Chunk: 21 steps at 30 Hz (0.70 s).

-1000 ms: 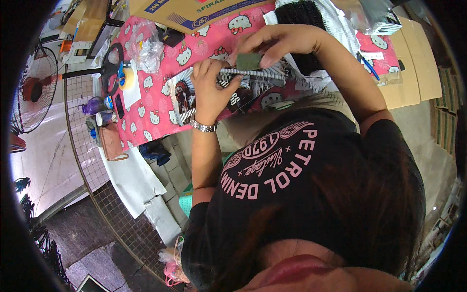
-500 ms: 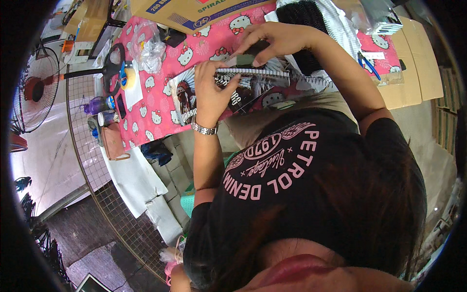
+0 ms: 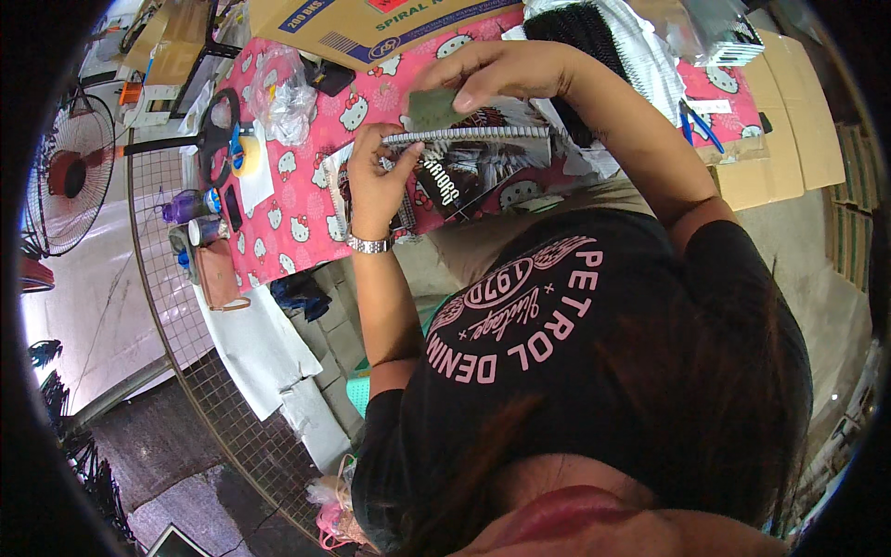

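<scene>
A spiral notebook (image 3: 447, 183) with a dark printed cover lies on the pink table, its pale coil (image 3: 492, 134) along the far edge. My left hand (image 3: 376, 181) grips the coil's left end, thumb on the near side and fingers beyond it. Just past the coil, my right hand (image 3: 520, 72) pinches a flat dark green piece (image 3: 433, 110) between thumb and fingers. That piece is close to the coil; whether it touches the wire I cannot tell. Another printed notebook (image 3: 336, 172) partly shows under my left hand.
Dark coils (image 3: 577, 46) lie on white wrapping at the far right, near blue-handled pliers (image 3: 698, 128). A cardboard box (image 3: 371, 28) stands at the back. To the left are clear plastic (image 3: 283, 97), a tape roll (image 3: 246, 153), a purple bottle (image 3: 186, 202) and a fan (image 3: 70, 172).
My right hand has moved left along the coil, and the green piece now shows more fully. The left hand has shifted slightly left, still at the coil's end.
</scene>
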Motion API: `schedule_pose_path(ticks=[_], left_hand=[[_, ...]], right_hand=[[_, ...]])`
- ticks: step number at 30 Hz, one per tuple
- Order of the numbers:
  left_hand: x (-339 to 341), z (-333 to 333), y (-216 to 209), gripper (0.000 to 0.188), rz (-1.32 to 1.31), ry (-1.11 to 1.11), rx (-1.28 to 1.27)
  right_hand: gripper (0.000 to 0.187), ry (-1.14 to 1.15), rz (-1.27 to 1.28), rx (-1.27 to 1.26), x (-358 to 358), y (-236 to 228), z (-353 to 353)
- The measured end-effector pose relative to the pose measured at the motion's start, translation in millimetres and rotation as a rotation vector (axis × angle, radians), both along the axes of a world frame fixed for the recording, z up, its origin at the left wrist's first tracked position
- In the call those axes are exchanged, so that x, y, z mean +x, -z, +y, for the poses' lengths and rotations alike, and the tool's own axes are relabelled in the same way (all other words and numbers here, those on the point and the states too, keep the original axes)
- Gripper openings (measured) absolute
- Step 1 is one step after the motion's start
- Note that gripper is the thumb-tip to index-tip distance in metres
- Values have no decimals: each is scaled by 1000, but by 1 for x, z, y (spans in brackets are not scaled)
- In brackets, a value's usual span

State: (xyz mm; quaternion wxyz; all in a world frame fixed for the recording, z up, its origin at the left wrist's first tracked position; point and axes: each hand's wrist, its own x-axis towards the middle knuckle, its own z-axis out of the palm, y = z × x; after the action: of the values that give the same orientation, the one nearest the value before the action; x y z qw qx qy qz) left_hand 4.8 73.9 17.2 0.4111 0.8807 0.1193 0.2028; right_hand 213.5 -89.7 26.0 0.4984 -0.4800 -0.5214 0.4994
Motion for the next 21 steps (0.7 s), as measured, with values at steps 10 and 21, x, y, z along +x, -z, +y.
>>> schedule_pose_path(ticks=[10,21], left_hand=[[-5,9,20,23,-45,-160,-394],[-9,-34,40,23,-398,-339,-368]], right_hand=[[44,772,-1382,-288,57,84,-79],[63,1193,-1555,-939,3,196,-290]])
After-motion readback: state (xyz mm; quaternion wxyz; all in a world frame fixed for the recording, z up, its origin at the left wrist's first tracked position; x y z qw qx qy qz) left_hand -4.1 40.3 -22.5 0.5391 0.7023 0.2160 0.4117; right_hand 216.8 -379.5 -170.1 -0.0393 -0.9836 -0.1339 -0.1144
